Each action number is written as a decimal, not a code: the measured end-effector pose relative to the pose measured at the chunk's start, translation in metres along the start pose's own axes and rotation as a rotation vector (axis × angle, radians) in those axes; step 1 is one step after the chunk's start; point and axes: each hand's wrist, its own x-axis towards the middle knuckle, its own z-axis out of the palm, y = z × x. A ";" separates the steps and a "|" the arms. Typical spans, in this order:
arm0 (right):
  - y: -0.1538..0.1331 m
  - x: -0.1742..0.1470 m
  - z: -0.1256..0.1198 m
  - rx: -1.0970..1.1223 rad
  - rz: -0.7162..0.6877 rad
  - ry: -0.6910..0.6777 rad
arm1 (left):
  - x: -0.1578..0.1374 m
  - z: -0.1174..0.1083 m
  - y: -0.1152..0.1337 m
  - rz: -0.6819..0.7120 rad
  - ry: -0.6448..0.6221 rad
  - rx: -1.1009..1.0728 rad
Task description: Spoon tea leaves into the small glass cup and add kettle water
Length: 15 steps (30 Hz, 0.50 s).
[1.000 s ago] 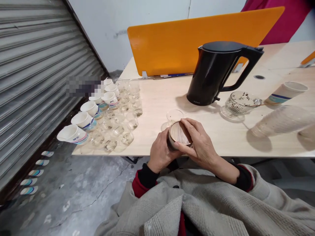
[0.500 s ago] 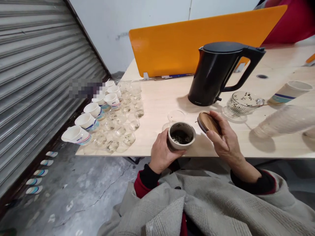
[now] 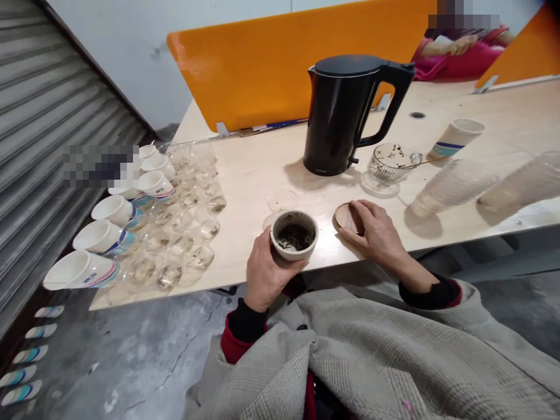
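Wrapped round a pale cup (image 3: 311, 240) at the table's front edge is my left hand (image 3: 268, 268); wet, dark tea leaves (image 3: 295, 236) lie inside the cup. My right hand (image 3: 378, 230) closes on the rim of a round wooden lid (image 3: 347, 216), low over the tabletop just right of the cup. Behind the cup lies a clear round disc (image 3: 282, 201), perhaps a lid or saucer. A glass cup (image 3: 389, 163) with leaf bits and a thin stick stands beyond my right hand, on a clear saucer.
A black electric kettle (image 3: 341, 122) stands behind, before an orange divider (image 3: 249, 70). Several paper cups (image 3: 98, 236) and clear cups (image 3: 181, 245) crowd the left end. Stacked clear cups (image 3: 455, 184) and a paper cup (image 3: 459, 137) are at right. Another person's hand (image 3: 464, 45) shows beyond.
My right hand has lowered the wooden lid to the table and turned it over, so its other face shows. My view has swung right; my left hand still holds the cup.
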 end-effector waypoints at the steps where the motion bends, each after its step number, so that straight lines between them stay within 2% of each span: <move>1: 0.001 0.000 0.000 -0.002 -0.002 -0.007 | 0.000 0.000 0.000 0.001 0.000 -0.001; 5: 0.006 0.003 -0.007 0.062 -0.002 0.059 | 0.000 -0.001 0.000 -0.009 0.006 0.011; 10: 0.012 0.014 -0.038 0.220 0.133 0.338 | 0.000 0.001 0.000 -0.002 0.030 0.021; 12: 0.015 0.020 -0.056 0.188 0.165 0.436 | 0.001 0.001 0.000 -0.004 0.029 0.022; 15: 0.022 0.031 -0.088 -0.017 0.145 0.553 | 0.001 0.001 0.001 -0.007 0.029 0.015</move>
